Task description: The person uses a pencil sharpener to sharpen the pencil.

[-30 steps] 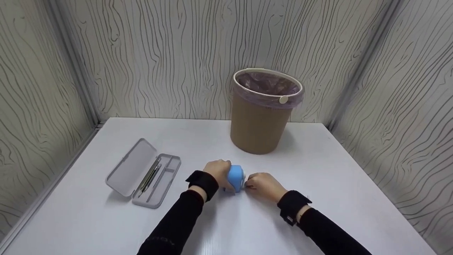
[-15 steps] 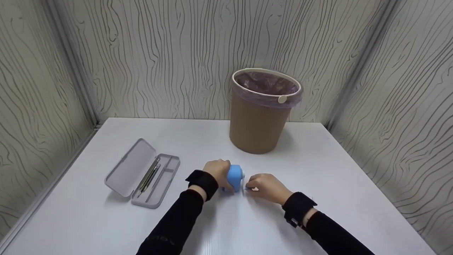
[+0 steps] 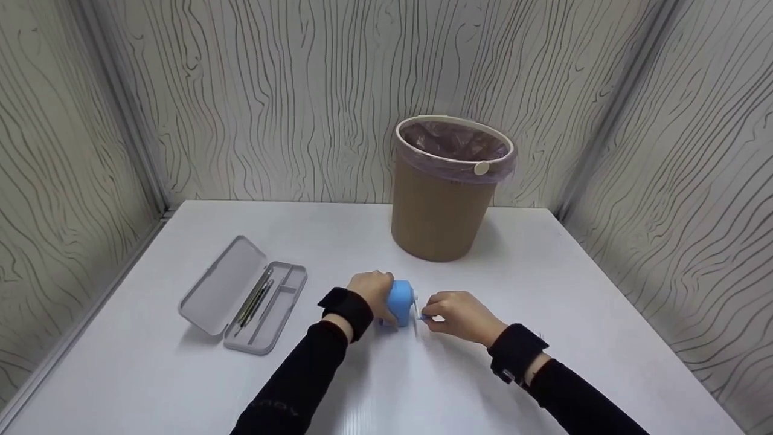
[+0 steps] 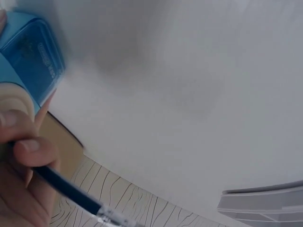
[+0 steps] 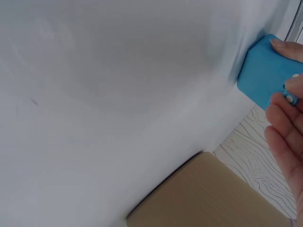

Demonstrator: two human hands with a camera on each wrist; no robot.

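Note:
In the head view a blue crank pencil sharpener [image 3: 399, 302] sits on the white table, and my left hand [image 3: 370, 295] grips it from the left. A dark pencil [image 4: 71, 193] with a metal end sticks out from between my left fingers in the left wrist view; its other end is hidden at the sharpener's pale round front. On the sharpener's right side, my right hand [image 3: 462, 317] pinches the small blue crank handle [image 3: 423, 317] between thumb and fingers. The right wrist view shows the sharpener's flat blue side [image 5: 265, 71] beside those fingertips.
To the left lies an open grey pencil case [image 3: 223, 287] with several pencils [image 3: 255, 302] in its long compartment. A brown bin [image 3: 444, 211] with a purple liner [image 3: 453, 172] stands behind the hands. Patterned panels [image 3: 290, 103] rise around the table.
The right hand has shifted slightly rightward while pinching the crank handle, and the crank has changed its angle. The left hand and the sharpener have stayed nearly still.

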